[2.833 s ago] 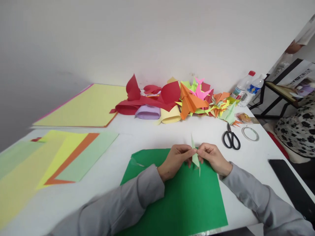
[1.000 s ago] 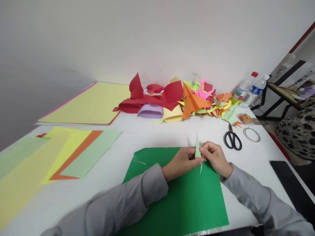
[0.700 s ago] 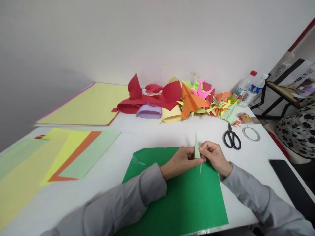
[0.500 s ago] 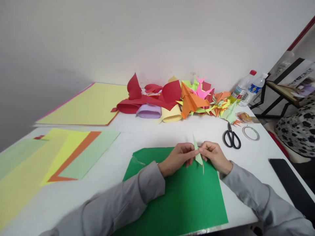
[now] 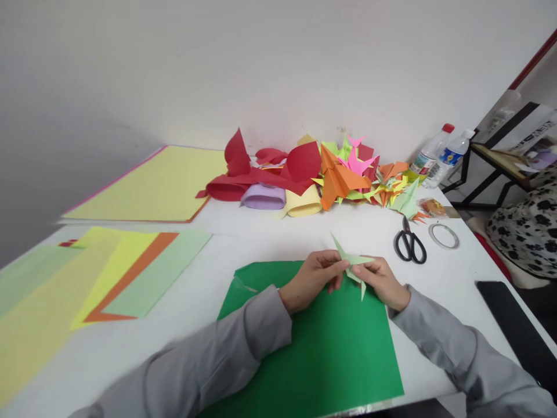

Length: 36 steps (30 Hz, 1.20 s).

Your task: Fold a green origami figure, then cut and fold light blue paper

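Pale-green folded paper [image 5: 355,259] sits pinched in the closed fingers [image 5: 340,266] of left hand [image 5: 310,282] and right hand [image 5: 385,283]; pulling too hard could tear it.

From my remote station I could read no word or number with certainty. The red-capped bottle [image 5: 432,153] bore a label [image 5: 422,164] in white, red and green, its print too small for me to read. The white-capped bottle [image 5: 447,160] bore a blue label [image 5: 451,157] with a lighter mark, likewise illegible to me. On the white panel [image 5: 524,129] at the far right I noted large dark letters [image 5: 538,132], slanted and blurred; their wording could not be established.
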### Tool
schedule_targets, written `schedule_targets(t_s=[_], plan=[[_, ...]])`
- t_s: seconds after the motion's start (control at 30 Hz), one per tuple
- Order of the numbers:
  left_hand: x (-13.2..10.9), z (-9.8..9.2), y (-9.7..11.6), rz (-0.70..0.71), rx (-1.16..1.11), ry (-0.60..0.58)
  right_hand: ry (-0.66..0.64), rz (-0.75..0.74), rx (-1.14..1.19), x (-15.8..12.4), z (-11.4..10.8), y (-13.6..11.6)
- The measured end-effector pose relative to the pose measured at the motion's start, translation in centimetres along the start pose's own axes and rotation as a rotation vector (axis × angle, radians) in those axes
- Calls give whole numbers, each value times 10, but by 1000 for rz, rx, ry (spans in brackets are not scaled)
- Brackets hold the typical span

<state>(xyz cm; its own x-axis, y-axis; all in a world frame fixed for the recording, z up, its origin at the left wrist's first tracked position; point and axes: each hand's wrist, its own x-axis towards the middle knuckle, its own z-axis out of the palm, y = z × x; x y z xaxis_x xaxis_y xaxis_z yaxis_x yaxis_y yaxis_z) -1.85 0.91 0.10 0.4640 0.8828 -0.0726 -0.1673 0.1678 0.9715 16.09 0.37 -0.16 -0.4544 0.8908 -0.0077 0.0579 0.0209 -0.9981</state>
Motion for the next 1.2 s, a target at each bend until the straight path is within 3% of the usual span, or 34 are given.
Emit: schedule_targets(t_s=[0.17, 0.37, 0.6, 0.87, 1.2], plan=[[-1, 2, 5, 6, 48, 10, -44, -72, -124, -1, 5, -13], [-1, 1, 2, 24, 50, 39, -92, -16, -121, 0, 4, -12], [0, -1, 0, 44, -55, 176, 196, -111, -73, 1, -4, -5], [1, 0, 1, 44, -75, 192, 26, -95, -318, -2, 1, -11], [1, 0, 0, 34, -86, 210, 13, 8, -141, 0, 0, -9]])
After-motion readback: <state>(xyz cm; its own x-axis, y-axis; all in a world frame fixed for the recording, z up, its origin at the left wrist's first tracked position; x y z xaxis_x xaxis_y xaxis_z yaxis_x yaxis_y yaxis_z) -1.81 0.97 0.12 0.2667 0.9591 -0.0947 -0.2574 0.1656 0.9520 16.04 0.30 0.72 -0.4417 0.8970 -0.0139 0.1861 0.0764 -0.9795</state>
